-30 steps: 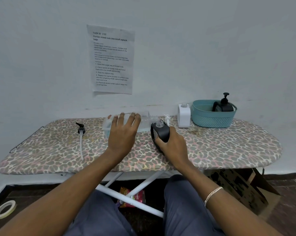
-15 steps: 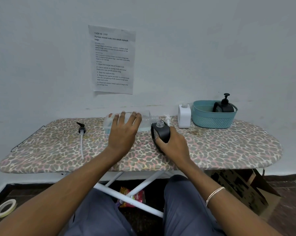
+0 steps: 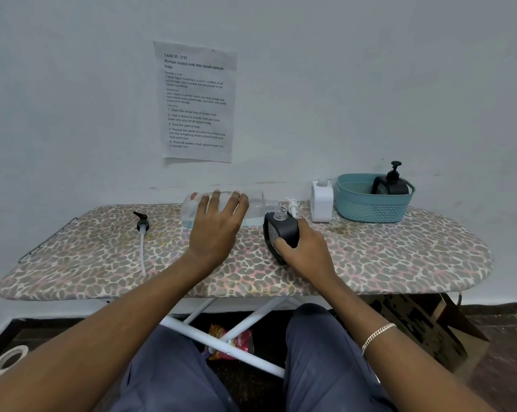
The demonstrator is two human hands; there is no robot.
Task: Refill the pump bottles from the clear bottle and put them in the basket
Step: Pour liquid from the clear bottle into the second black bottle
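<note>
My left hand (image 3: 217, 226) grips the clear bottle (image 3: 257, 208), which is tipped on its side with its open neck right over the mouth of a black pump bottle (image 3: 282, 230). That black bottle is uncapped and tilted on the ironing board (image 3: 399, 257), held by my right hand (image 3: 306, 251). Its black pump head with a white tube (image 3: 141, 230) lies on the board to the left. A white pump bottle (image 3: 321, 200) stands uncapped next to the teal basket (image 3: 370, 206). Inside the basket sits another black pump bottle (image 3: 391, 184) with its pump on.
A white pump head (image 3: 291, 205) lies behind the black bottle. The board stands against a wall bearing a printed sheet (image 3: 196, 102). Under the board are its white legs, a snack packet (image 3: 230, 340), a cardboard box (image 3: 423, 325) and a tape roll (image 3: 9, 359) on the floor.
Almost nothing moved. Both hands keep their hold, with the clear bottle still tipped at the black bottle's mouth; only the view shifted slightly.
</note>
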